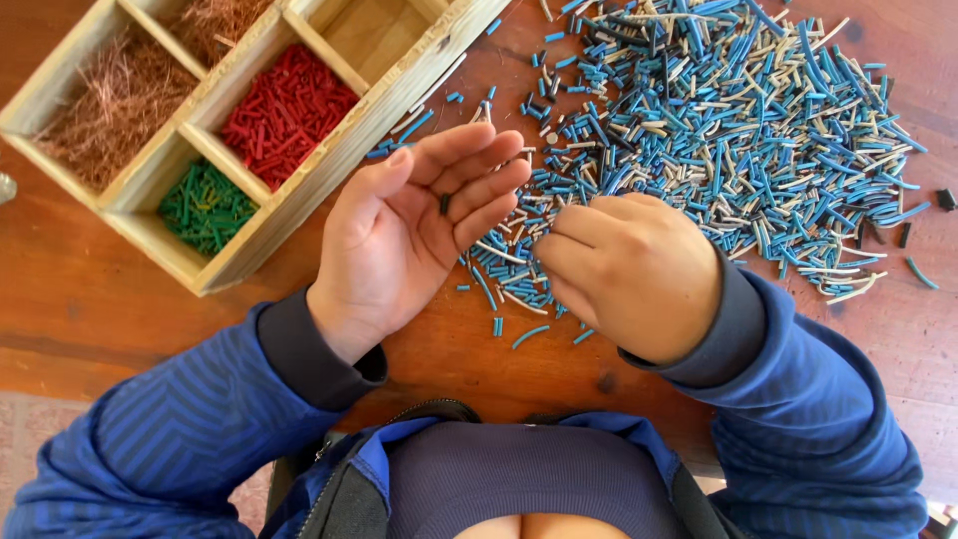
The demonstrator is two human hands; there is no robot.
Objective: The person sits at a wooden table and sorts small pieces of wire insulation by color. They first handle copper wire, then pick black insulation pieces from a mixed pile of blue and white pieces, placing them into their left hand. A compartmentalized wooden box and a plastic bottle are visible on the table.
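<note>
Across the reddish wooden table (80, 299), the left hand (409, 235) is cupping palm-up, fingers together, cradling a small dark piece (445, 204), while the right hand (629, 274) is pinching downward into the blue-and-cream tubing pile (718, 130) at upper right.

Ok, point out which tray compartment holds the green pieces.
The compartment of green pieces at the wooden tray's near corner; red pieces fill the next one.

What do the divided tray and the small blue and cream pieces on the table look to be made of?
Divided tray: pale unfinished wood, with visible grain and matte surfaces. Blue and cream pieces: probably plastic wire insulation, judging by their smooth, slightly glossy short tube shapes. Left hand cups one dark piece.
</note>
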